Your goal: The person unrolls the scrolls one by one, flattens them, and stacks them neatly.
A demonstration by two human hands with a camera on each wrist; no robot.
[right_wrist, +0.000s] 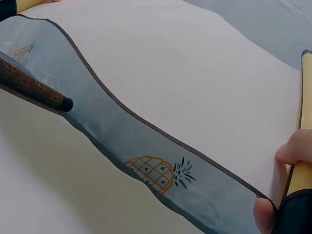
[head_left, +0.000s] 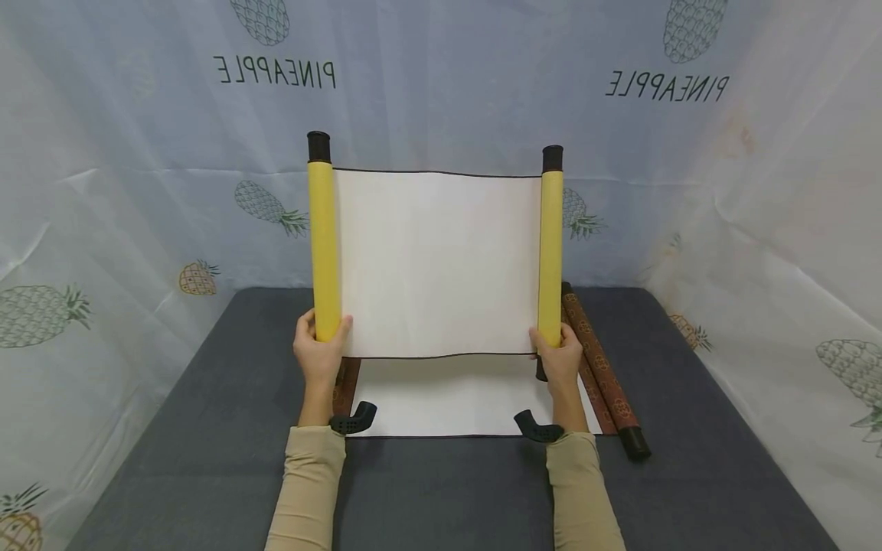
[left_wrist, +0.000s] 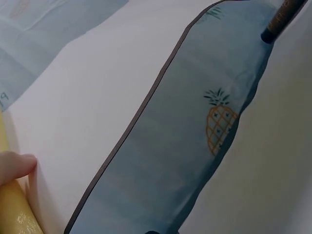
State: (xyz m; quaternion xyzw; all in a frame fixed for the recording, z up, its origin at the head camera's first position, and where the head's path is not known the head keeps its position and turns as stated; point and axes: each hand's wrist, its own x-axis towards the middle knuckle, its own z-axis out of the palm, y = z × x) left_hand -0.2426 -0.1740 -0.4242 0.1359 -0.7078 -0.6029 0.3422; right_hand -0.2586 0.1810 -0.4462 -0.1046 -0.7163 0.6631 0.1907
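Observation:
A partly unrolled scroll with a blank white sheet (head_left: pixel 437 264) is held upright above the table. My left hand (head_left: pixel 321 358) grips the lower part of its thick yellow left roll (head_left: pixel 324 245), thumb on the sheet side. Around the thinner yellow right roller (head_left: pixel 551 252), near its black lower knob, curl the fingers of my right hand (head_left: pixel 561 358). In the right wrist view the right thumb (right_wrist: pixel 296 147) lies across that roller. Beneath the raised scroll, a second scroll's white sheet (head_left: pixel 448 398) lies spread on the table, partly hidden.
The lower scroll's brown patterned roll (head_left: pixel 599 360) with black ends lies along its right side. Its brown left edge (head_left: pixel 347 386) shows beside my left wrist. A dark grey cloth (head_left: pixel 689 474) covers the table. Pineapple-print curtains (head_left: pixel 434 84) hang behind and at both sides.

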